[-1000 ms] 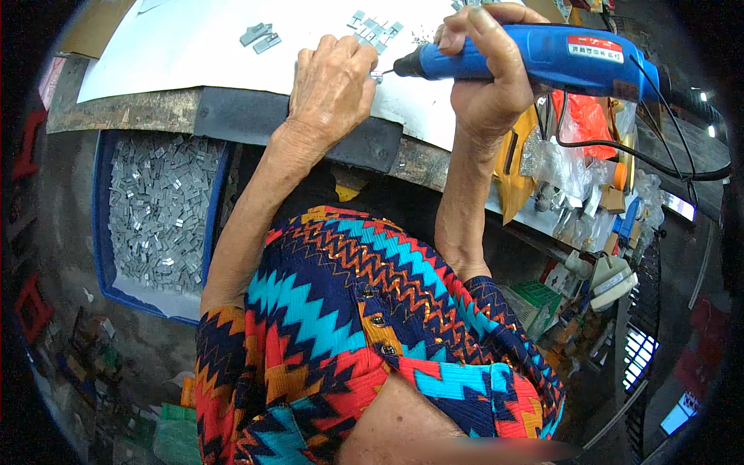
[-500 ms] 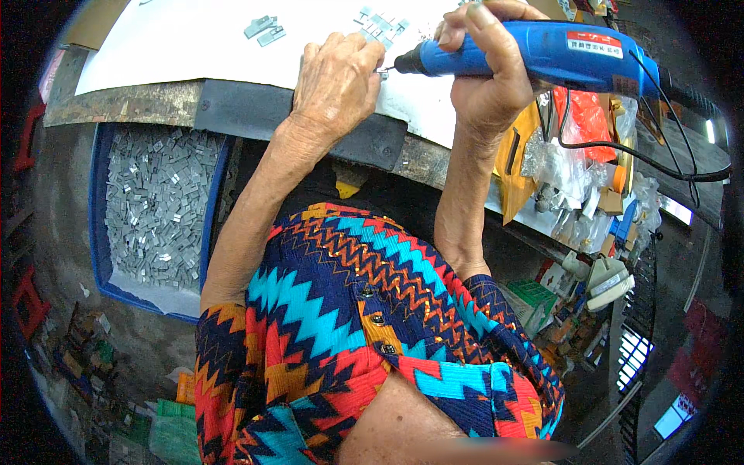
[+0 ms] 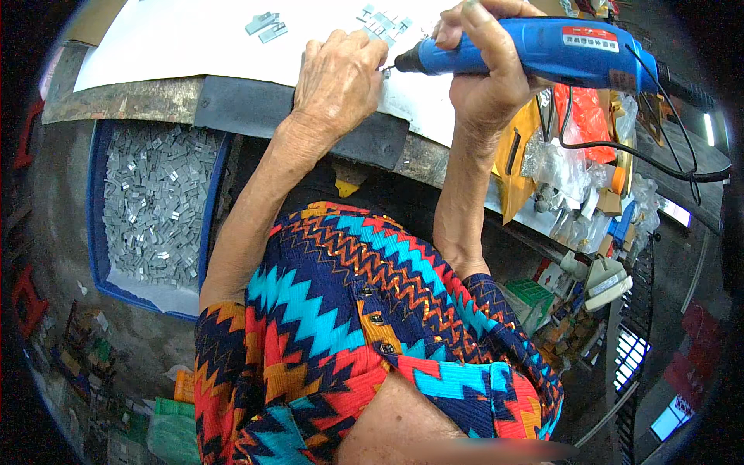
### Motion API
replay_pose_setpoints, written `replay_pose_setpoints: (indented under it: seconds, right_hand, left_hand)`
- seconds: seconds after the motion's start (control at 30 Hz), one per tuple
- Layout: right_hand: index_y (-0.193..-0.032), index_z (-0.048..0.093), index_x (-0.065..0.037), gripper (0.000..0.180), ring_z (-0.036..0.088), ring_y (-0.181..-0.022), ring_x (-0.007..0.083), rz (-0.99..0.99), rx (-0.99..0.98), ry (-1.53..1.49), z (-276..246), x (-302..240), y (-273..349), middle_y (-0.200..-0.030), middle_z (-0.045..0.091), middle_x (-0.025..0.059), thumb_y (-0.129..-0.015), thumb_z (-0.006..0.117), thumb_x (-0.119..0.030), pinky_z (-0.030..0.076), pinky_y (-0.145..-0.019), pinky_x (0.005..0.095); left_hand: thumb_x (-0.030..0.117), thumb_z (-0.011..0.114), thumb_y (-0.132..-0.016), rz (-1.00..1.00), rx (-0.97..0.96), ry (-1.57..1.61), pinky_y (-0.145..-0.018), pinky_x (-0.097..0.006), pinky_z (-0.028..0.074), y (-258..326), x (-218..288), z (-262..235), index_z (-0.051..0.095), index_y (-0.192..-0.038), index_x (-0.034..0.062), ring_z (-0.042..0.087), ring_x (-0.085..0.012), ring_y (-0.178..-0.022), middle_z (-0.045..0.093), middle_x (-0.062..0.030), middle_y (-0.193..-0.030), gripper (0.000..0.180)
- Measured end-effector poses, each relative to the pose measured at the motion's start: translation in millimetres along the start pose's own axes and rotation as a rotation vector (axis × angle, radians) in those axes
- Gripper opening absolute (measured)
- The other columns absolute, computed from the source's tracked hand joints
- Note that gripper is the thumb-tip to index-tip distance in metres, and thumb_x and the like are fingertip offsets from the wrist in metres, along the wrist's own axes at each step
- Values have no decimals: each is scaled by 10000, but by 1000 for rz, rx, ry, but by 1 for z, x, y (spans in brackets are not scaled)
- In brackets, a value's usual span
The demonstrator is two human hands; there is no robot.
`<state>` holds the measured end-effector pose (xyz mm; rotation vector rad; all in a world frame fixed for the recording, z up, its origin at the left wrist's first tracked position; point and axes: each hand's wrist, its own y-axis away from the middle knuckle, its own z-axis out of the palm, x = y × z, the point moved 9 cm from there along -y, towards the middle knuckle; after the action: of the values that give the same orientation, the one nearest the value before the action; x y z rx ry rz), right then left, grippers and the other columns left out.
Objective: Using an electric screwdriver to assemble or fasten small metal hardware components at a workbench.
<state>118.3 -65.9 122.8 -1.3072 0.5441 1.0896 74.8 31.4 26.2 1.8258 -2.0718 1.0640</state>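
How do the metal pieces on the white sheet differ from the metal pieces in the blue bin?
The metal pieces on the white sheet are few and lie flat, spread out; the metal pieces in the blue bin are many, heaped together. The first lie on the bench, the second below it. Both look grey, small and flat.

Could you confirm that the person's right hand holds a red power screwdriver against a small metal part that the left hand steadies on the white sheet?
Not quite: the head view shows the power screwdriver in the right hand is blue, not red. The left hand steadies the part on the white sheet.
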Motion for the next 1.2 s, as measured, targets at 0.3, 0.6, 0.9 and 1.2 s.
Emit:
replay_pose_setpoints:
  seconds: [0.3,0.6,0.9,1.2]
  right_hand:
    - [-893,491,26,209,537,-518,156,-14,-6,6,5,2,2,-664,555,108,-697,563,15,463,-527,269]
    - [-862,503,23,209,533,-495,142,-53,58,151,7,-2,5,-639,553,87,-668,577,0,459,-492,257]
    - [-771,525,-7,158,510,-499,106,-31,-32,344,16,5,2,-625,537,39,-647,622,-14,434,-463,239]
    - [-788,527,-14,175,482,-502,87,-96,-15,169,12,7,7,-627,519,21,-644,626,-4,411,-469,219]
  left_hand:
    - [89,615,-692,-17,8,14,-730,-391,360,1,-3,-2,547,-801,76,513,-250,-836,536,-66,-793,130]
    - [24,639,-650,15,42,181,-710,-379,435,-3,-3,-6,540,-768,26,527,-292,-787,545,-111,-765,155]
    - [11,622,-667,-13,3,206,-746,-394,461,-7,-6,1,565,-777,-3,551,-316,-811,566,-149,-786,125]
    - [-13,587,-666,12,11,208,-722,-402,460,-9,-1,-3,572,-745,-14,552,-327,-760,556,-162,-736,80]
